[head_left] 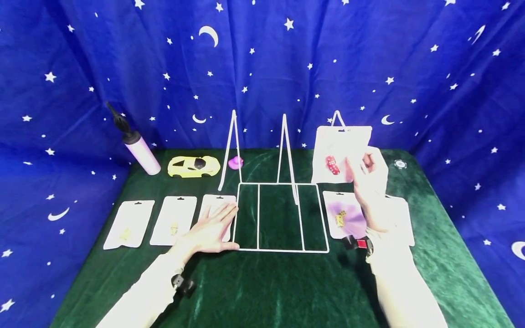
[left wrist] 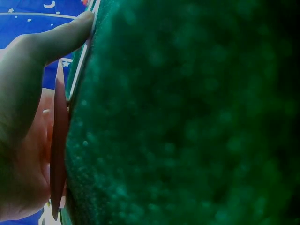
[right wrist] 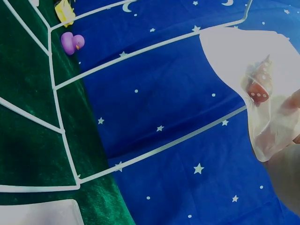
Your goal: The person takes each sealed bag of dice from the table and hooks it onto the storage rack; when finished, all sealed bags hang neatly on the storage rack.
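The right hand (head_left: 369,175) pinches the red-dice packet (head_left: 338,150) up at the far right by the wire rack (head_left: 283,214); the left hand (head_left: 213,230) lies flat on a near-left packet (head_left: 216,205); best keep it level and line its hole with the peg.

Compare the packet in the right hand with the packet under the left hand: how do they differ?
The packet with red dice is held upright above the table, pinched by the right hand. The flat packet lies on the green cloth, pressed by the left hand. Red dice show clearly in the first; the second's contents are covered. Both are white hang-hole bags.
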Tool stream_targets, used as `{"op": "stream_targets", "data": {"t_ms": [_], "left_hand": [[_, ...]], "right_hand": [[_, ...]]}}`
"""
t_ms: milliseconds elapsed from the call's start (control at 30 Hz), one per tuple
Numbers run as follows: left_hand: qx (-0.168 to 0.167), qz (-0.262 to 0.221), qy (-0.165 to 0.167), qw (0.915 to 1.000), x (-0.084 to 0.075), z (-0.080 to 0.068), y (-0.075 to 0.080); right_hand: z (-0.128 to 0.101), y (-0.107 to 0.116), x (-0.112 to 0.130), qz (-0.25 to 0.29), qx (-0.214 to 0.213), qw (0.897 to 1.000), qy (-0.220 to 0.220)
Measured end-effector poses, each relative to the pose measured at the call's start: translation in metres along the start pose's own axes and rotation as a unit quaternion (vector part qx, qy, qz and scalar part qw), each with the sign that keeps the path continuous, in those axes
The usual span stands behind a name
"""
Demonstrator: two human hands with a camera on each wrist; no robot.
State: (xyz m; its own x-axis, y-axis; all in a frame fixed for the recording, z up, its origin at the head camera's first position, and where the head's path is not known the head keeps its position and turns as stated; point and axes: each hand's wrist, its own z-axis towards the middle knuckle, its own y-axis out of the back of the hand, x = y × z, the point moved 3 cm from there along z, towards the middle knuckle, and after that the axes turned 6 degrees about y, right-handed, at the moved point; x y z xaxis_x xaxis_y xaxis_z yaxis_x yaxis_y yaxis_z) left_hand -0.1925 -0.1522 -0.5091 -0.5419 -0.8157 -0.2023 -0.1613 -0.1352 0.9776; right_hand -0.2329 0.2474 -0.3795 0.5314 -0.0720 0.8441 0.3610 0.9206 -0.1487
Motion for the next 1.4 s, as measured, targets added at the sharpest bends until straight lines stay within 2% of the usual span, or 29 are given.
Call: {"op": "stream_targets", "data": {"t_ms": [133,500,767,867,1067,1133,1233,1300,1400], "left_hand": [[-0.002,0.001,0.0,1.0,0.0,0.001,-0.001],[-0.001,0.002,0.001,1.0,0.0,0.001,0.0],[-0.003,0.006,-0.002,1.0,-0.001,0.0,-0.002],[-0.003,0.006,0.0,1.0,-0.001,-0.001,-0.003],[-0.01,0.01,-0.001,0.9999,-0.001,-0.002,-0.002],[-0.011,0.012,-0.002,0.9999,-0.001,-0.002,-0.002],[-0.008,0.007,0.0,0.9999,-0.001,-0.001,-0.002],[-0.006,0.007,0.003,1.0,-0.001,0.0,-0.003],[-0.002,0.005,0.006,1.0,-0.001,-0.001,-0.004]], "right_hand": [[0.003,0.0,-0.001,-0.008,-0.001,1.0,-0.001],[0.005,-0.004,-0.004,0.014,0.002,1.0,-0.009],[0.005,0.0,-0.01,0.02,0.0,0.999,-0.028],[0.005,0.001,-0.013,0.012,0.011,0.999,-0.036],[0.002,0.009,-0.023,-0.05,0.04,0.995,-0.076],[0.0,0.012,-0.027,-0.042,0.06,0.994,-0.086],[-0.001,0.015,-0.03,-0.015,0.09,0.993,-0.075],[-0.001,0.017,-0.031,0.023,0.105,0.992,-0.071],[-0.003,0.021,-0.031,0.021,0.115,0.991,-0.068]]}}
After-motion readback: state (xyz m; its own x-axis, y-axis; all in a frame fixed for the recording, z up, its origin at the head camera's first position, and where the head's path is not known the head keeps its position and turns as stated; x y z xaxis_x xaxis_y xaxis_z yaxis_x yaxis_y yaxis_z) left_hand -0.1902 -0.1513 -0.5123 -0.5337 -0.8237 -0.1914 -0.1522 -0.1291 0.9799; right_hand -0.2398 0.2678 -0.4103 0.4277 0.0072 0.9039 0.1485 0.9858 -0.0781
